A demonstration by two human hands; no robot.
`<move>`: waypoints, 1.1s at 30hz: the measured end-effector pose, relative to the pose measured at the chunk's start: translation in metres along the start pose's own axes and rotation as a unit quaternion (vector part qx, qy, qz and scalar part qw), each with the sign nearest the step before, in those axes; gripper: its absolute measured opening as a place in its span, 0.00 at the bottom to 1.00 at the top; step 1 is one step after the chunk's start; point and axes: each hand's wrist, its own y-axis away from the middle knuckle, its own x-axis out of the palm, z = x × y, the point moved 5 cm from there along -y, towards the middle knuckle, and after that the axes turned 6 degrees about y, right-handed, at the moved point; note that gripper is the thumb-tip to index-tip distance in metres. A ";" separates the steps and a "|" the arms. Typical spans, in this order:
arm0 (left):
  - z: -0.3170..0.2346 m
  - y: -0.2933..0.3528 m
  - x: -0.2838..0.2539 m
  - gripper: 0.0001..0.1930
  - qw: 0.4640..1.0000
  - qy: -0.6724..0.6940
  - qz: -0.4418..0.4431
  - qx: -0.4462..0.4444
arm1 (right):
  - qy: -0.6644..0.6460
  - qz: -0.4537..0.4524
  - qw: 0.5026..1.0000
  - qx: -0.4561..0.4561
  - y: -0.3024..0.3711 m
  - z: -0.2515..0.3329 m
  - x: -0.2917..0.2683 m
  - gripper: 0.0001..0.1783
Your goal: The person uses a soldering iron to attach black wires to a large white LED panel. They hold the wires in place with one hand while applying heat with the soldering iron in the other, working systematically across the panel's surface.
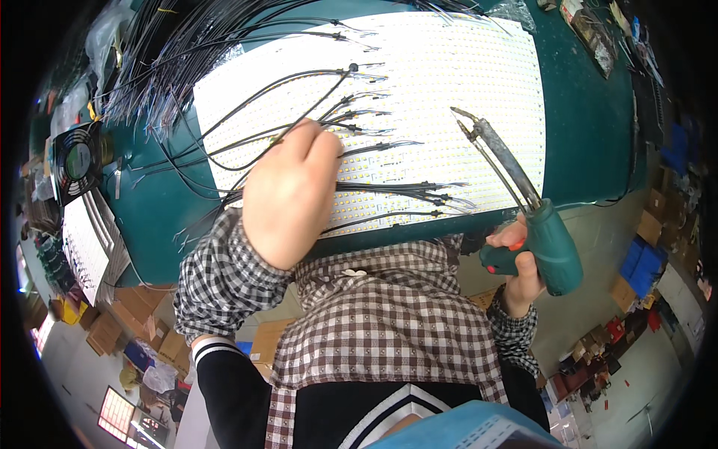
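Observation:
My left hand is closed over the white LED panel, its fingers pinching a black cable that slants up to a dark round end. The fingertips are partly hidden behind the knuckles. Several more black cables with thin bared wire ends lie across the panel, under and beside this hand. Off the panel's right front corner, my right hand grips a green soldering gun. Its long metal tip points up and left above the panel, apart from the cables.
A large bundle of black cables covers the back left of the green table. At the left edge stand a small black fan and a stack of white panels. A worn block-shaped object lies at the back right.

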 end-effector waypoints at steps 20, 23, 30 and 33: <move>-0.008 -0.018 0.025 0.05 0.992 0.122 -0.014 -0.004 | 0.004 0.006 1.000 0.005 0.003 -0.001 0.003 0.39; -0.004 -0.018 0.029 0.05 0.991 0.135 -0.014 -0.013 | 0.000 0.002 1.000 0.018 0.006 -0.003 0.003 0.39; 0.001 -0.016 0.029 0.05 0.985 0.166 -0.041 -0.022 | 0.042 0.021 0.997 0.064 0.010 0.004 0.012 0.39; 0.003 -0.016 0.030 0.07 0.983 0.179 -0.050 -0.009 | 0.049 0.021 0.996 0.066 0.008 0.006 0.016 0.40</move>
